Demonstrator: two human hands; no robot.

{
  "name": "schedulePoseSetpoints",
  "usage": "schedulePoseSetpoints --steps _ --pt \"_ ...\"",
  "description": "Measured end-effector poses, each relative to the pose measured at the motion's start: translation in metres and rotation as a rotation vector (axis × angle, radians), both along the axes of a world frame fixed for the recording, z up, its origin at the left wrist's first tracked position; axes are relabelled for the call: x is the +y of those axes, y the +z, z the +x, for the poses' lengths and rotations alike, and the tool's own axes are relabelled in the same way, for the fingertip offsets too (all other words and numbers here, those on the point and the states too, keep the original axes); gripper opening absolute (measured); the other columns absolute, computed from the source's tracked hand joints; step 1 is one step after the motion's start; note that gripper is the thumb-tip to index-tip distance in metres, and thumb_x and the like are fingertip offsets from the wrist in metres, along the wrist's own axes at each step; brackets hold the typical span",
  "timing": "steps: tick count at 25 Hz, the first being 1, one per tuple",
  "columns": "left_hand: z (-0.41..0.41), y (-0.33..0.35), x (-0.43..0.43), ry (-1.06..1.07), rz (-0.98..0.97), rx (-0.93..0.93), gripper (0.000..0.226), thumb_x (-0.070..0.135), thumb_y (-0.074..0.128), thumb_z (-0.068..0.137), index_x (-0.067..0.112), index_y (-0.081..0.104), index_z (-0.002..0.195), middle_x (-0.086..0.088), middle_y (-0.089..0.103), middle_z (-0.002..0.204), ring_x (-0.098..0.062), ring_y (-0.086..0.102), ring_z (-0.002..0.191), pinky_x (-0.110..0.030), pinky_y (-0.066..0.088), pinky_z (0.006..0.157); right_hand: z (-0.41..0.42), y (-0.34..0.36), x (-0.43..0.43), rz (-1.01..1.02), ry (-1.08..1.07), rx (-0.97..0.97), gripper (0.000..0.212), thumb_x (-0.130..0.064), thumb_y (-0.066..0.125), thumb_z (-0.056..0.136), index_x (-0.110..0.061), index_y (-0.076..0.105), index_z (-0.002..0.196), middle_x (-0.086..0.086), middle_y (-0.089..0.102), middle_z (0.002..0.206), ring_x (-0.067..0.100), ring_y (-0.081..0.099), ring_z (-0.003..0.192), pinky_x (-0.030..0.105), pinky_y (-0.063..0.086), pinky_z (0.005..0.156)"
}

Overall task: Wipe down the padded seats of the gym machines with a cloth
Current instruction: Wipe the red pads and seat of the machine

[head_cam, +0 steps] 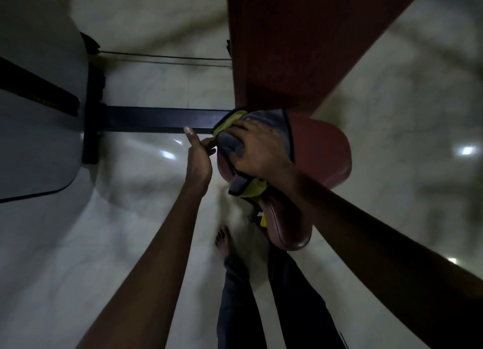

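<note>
Below my camera, the pale glossy floor [146, 218] fills most of the view. A grey shroud [34, 139] sits at 9 o'clock and a red padded backrest [300, 48] at 12 to 1 o'clock. The red seat [324, 150] lies just right of centre, its narrow nose pointing toward 6 o'clock. A dark bar [156, 118] runs from the shroud to its 10 o'clock corner.

The grey-and-yellow cloth [271, 123] is spread over the seat's left half, one fold hanging toward 6 o'clock. My right hand [261, 150] lies palm-down on it, fingers spread and pressing. My left hand [200, 157] meets the seat's 9 o'clock edge with fingers mostly straight and holds nothing that I can make out.

I judge the cloth light and limp, likely to bunch under a sliding palm, so a flat, broad press suits it better than a pinch. The padding should give slightly. Its vinyl-like skin looks smooth, possibly slippery. The seat looks fixed, so steadying it at the rim seems enough.
</note>
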State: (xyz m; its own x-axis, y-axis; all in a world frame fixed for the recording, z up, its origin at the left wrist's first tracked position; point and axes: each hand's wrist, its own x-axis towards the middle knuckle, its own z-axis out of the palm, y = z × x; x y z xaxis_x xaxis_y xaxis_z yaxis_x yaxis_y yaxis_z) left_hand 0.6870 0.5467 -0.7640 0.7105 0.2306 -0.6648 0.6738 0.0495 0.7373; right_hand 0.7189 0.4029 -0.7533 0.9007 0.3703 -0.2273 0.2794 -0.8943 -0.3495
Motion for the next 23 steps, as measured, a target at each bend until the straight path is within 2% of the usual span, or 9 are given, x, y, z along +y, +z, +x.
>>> schedulePoseSetpoints --steps 4,6,9,11,13,15,18,20,23 --pt "0.001 0.007 -0.014 -0.160 0.171 0.014 0.081 0.067 -0.002 0.098 0.030 0.065 0.128 -0.004 0.056 0.144 -0.020 0.047 0.136 -0.038 0.027 0.110 0.015 0.003 -0.065 0.149 -0.280 -0.041 0.049 -0.032 0.056 0.068 -0.020 0.073 0.113 0.000 0.071 0.115 0.024 0.063 0.112 0.039 0.050 0.097" --pt "0.010 0.009 -0.031 -0.275 0.297 -0.044 0.066 0.055 0.010 0.105 0.021 0.057 0.135 -0.007 0.057 0.141 -0.021 0.049 0.130 -0.030 0.033 0.104 0.005 0.004 -0.107 0.186 -0.400 -0.054 0.050 -0.032 0.054 0.071 -0.017 0.071 0.117 0.004 0.069 0.116 0.027 0.062 0.112 0.042 0.050 0.098" --pt "0.021 -0.008 -0.054 -0.442 0.543 -0.216 0.058 0.045 0.023 0.103 0.008 0.046 0.141 -0.013 0.053 0.142 -0.026 0.049 0.130 -0.044 0.037 0.112 -0.023 0.008 -0.129 0.122 -0.403 -0.066 0.054 -0.033 0.056 0.076 -0.016 0.069 0.126 0.008 0.067 0.125 0.029 0.059 0.119 0.042 0.047 0.105" --pt "0.019 -0.024 -0.064 -0.502 0.752 -0.153 0.058 0.038 0.027 0.104 0.005 0.034 0.151 -0.017 0.040 0.154 -0.031 0.036 0.143 -0.046 0.026 0.119 -0.020 0.007 -0.115 0.034 -0.374 -0.102 0.052 -0.041 0.059 0.080 -0.022 0.068 0.127 0.002 0.067 0.127 0.026 0.058 0.122 0.041 0.046 0.106" --pt "0.012 -0.026 -0.069 -0.510 0.876 -0.154 0.056 0.034 0.027 0.106 0.004 0.031 0.153 -0.017 0.037 0.156 -0.032 0.033 0.145 -0.045 0.024 0.120 -0.001 0.003 -0.098 -0.010 -0.297 -0.104 0.049 -0.049 0.061 0.080 -0.028 0.068 0.123 -0.004 0.068 0.125 0.023 0.059 0.120 0.041 0.047 0.103" --pt "0.009 -0.025 -0.069 -0.522 0.946 -0.232 0.054 0.035 0.026 0.106 0.008 0.032 0.153 -0.018 0.039 0.155 -0.034 0.036 0.143 -0.048 0.029 0.117 0.012 -0.001 -0.092 0.021 -0.244 -0.063 0.048 -0.047 0.062 0.078 -0.029 0.069 0.122 -0.006 0.068 0.124 0.022 0.060 0.120 0.041 0.049 0.100" --pt "0.012 -0.023 -0.069 -0.556 0.972 -0.230 0.051 0.037 0.026 0.107 0.020 0.033 0.154 -0.017 0.038 0.156 -0.035 0.036 0.142 -0.049 0.032 0.114 0.003 -0.013 -0.118 0.102 -0.387 -0.076 0.048 -0.038 0.055 0.078 -0.024 0.069 0.122 -0.001 0.068 0.121 0.026 0.061 0.118 0.043 0.049 0.101" --pt "0.012 -0.019 -0.073 -0.535 0.951 -0.180 0.049 0.039 0.026 0.107 0.025 0.033 0.154 -0.015 0.037 0.156 -0.035 0.036 0.142 -0.050 0.034 0.112 -0.021 -0.022 -0.138 0.065 -0.537 -0.120 0.052 -0.036 0.053 0.081 -0.018 0.068 0.128 0.005 0.067 0.127 0.030 0.059 0.121 0.045 0.045 0.105" --pt "0.013 -0.017 -0.075 -0.504 0.956 -0.170 0.049 0.040 0.028 0.106 0.028 0.033 0.153 -0.013 0.039 0.155 -0.034 0.037 0.140 -0.051 0.037 0.110 -0.047 -0.033 -0.152 -0.020 -0.523 -0.160 0.056 -0.033 0.049 0.086 -0.009 0.065 0.134 0.012 0.065 0.132 0.034 0.056 0.124 0.045 0.042 0.107"
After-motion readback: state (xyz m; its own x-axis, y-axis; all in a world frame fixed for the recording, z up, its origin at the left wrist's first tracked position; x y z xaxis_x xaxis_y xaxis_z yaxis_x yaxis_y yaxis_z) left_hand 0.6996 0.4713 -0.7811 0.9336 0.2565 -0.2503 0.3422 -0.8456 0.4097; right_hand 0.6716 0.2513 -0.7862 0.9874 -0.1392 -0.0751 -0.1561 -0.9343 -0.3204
